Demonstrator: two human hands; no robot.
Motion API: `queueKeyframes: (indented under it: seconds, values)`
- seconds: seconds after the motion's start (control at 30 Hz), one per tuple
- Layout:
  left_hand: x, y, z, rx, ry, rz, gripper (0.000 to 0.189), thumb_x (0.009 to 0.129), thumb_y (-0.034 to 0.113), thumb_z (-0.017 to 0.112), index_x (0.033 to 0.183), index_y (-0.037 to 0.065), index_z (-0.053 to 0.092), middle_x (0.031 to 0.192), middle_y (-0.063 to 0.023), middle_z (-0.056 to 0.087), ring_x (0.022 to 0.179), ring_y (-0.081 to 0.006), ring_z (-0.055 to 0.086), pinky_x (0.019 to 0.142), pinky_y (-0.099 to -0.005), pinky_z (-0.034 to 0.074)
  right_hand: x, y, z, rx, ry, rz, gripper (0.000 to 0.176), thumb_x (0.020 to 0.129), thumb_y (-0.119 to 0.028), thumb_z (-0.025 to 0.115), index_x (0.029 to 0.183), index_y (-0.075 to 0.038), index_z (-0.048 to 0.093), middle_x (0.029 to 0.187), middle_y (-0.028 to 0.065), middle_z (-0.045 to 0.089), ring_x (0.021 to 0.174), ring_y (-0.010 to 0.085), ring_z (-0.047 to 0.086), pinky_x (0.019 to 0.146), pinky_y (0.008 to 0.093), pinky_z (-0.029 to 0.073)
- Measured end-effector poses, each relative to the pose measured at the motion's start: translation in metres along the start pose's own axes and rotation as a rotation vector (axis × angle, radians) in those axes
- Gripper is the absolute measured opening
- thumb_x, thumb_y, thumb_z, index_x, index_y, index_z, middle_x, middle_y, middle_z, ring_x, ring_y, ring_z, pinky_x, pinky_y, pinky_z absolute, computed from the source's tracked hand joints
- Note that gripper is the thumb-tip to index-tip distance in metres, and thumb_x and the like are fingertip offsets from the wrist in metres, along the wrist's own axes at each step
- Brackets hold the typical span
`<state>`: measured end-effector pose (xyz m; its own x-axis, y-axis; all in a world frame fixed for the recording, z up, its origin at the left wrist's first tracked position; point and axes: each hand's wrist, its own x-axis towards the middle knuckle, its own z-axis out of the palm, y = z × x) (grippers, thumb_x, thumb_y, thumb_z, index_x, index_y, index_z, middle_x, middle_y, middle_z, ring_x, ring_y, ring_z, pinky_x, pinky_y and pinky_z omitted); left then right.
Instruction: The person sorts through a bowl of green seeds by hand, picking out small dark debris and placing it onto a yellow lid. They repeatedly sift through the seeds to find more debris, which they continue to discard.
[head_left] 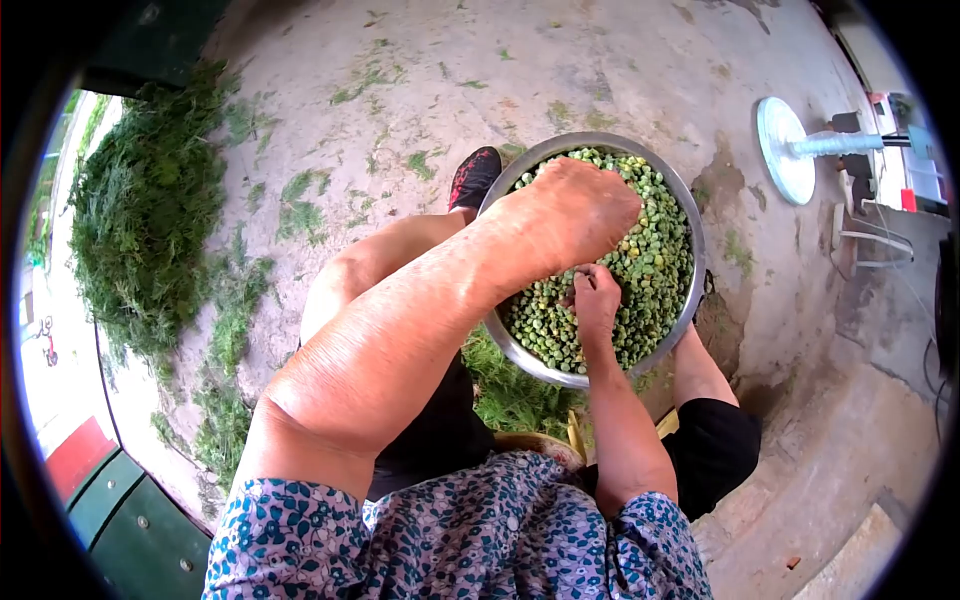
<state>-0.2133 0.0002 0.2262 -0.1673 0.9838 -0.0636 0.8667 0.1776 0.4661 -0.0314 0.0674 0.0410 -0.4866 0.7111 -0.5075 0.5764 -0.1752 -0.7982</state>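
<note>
A wide metal bowl [697, 240] full of small round green buds [655, 290], a few of them yellowish, sits between my knees. My left hand [590, 208] reaches across the bowl, its back toward me, over the buds at the far side. Its fingers point down and are hidden behind the hand. Closer to me, my right hand [597, 293] is at the middle of the bowl, fingers bent and drawn together close to the buds. Whatever its fingertips may hold is too small to make out.
A large heap of feathery green plants [145, 220] lies on the concrete floor at left, with loose sprigs scattered about. More greenery [520, 390] lies under the bowl. A fan-like stand with a round pale base [785, 150] is at right. My shoe [475, 178] is beside the bowl.
</note>
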Motion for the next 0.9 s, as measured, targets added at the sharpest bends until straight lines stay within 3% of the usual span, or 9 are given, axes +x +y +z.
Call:
queueKeyframes:
  seconds: [0.13, 0.23, 0.33, 0.37, 0.47, 0.63, 0.73, 0.87, 0.9]
  values:
    - [0.0, 0.004, -0.002, 0.034, -0.03, -0.01, 0.012, 0.07, 0.001, 0.051, 0.072, 0.003, 0.063, 0.073, -0.0134, 0.063, 0.074, -0.0288, 0.063, 0.062, -0.038, 0.051, -0.015, -0.01, -0.015, 0.154, 0.013, 0.087, 0.013, 0.083, -0.008, 0.053, 0.092, 0.0, 0.057, 0.064, 0.0042, 0.057, 0.051, 0.0111, 0.056, 0.042, 0.0232, 0.043]
    - [0.0, 0.004, -0.004, 0.038, -0.048, -0.01, 0.011, 0.07, 0.002, 0.052, 0.073, 0.003, 0.063, 0.073, -0.0141, 0.062, 0.074, -0.0293, 0.063, 0.062, -0.038, 0.052, -0.011, 0.008, -0.013, -0.143, 0.093, -0.142, 0.016, 0.082, -0.011, 0.057, 0.095, -0.002, 0.057, 0.066, 0.0086, 0.06, 0.057, 0.0195, 0.06, 0.049, 0.0295, 0.047]
    - [0.0, 0.003, -0.002, 0.025, -0.018, -0.009, 0.012, 0.07, 0.002, 0.051, 0.074, 0.003, 0.062, 0.073, -0.0142, 0.062, 0.074, -0.0293, 0.063, 0.062, -0.0386, 0.052, -0.009, 0.01, -0.006, -0.586, 0.171, -0.316, 0.02, 0.079, -0.013, 0.06, 0.098, -0.006, 0.058, 0.077, 0.015, 0.063, 0.066, 0.031, 0.061, 0.06, 0.0366, 0.049]
    - [0.0, 0.003, -0.002, 0.025, -0.035, -0.014, 0.012, 0.07, 0.002, 0.051, 0.074, 0.003, 0.062, 0.073, -0.0141, 0.062, 0.074, -0.0293, 0.063, 0.063, -0.0388, 0.051, -0.011, 0.007, -0.004, -0.616, 0.148, -0.265, 0.023, 0.078, -0.015, 0.06, 0.101, -0.009, 0.058, 0.088, 0.0178, 0.063, 0.076, 0.0369, 0.06, 0.068, 0.0409, 0.047]
    - [0.002, 0.005, -0.004, 0.023, -0.071, -0.021, 0.012, 0.071, 0.001, 0.051, 0.074, 0.003, 0.062, 0.074, -0.0138, 0.062, 0.074, -0.0292, 0.063, 0.063, -0.039, 0.051, -0.011, 0.002, 0.005, -0.696, 0.124, -0.247, 0.023, 0.079, -0.015, 0.059, 0.1, -0.01, 0.058, 0.09, 0.0168, 0.063, 0.079, 0.036, 0.06, 0.067, 0.0423, 0.047]
    - [0.003, 0.006, -0.008, -0.002, -0.064, -0.023, 0.009, 0.07, 0.002, 0.051, 0.071, 0.003, 0.06, 0.072, -0.0131, 0.061, 0.075, -0.029, 0.062, 0.066, -0.0382, 0.051, -0.003, 0.012, 0.023, -0.946, 0.053, -0.362, 0.04, 0.078, -0.022, 0.061, 0.114, -0.012, 0.048, 0.081, 0.0127, 0.061, 0.074, 0.0329, 0.06, 0.062, 0.0434, 0.047]
    - [0.003, 0.005, -0.003, -0.021, -0.002, -0.003, 0.008, 0.069, 0.002, 0.052, 0.07, 0.003, 0.06, 0.072, -0.0131, 0.06, 0.076, -0.029, 0.062, 0.066, -0.0382, 0.05, 0.005, 0.019, 0.031, -1.096, -0.035, -0.383, 0.04, 0.078, -0.023, 0.059, 0.114, -0.012, 0.047, 0.079, 0.0112, 0.061, 0.069, 0.0315, 0.061, 0.059, 0.0419, 0.047]
    - [0.004, 0.004, -0.002, -0.009, -0.021, -0.001, 0.007, 0.068, 0.003, 0.054, 0.07, 0.002, 0.06, 0.072, -0.0138, 0.061, 0.073, -0.0301, 0.062, 0.064, -0.0383, 0.05, 0.014, 0.031, 0.03, -1.097, -0.026, -0.444, 0.025, 0.078, -0.019, 0.056, 0.101, -0.011, 0.055, 0.075, 0.0101, 0.061, 0.068, 0.0299, 0.061, 0.058, 0.0402, 0.048]
    - [0.004, 0.005, -0.003, 0.002, -0.027, -0.009, 0.007, 0.068, 0.003, 0.054, 0.07, 0.003, 0.061, 0.072, -0.0134, 0.061, 0.072, -0.0298, 0.062, 0.063, -0.038, 0.05, 0.006, 0.018, 0.031, -1.006, 0.017, -0.385, 0.015, 0.077, -0.017, 0.055, 0.09, -0.011, 0.059, 0.073, 0.011, 0.062, 0.068, 0.0301, 0.061, 0.058, 0.0397, 0.048]
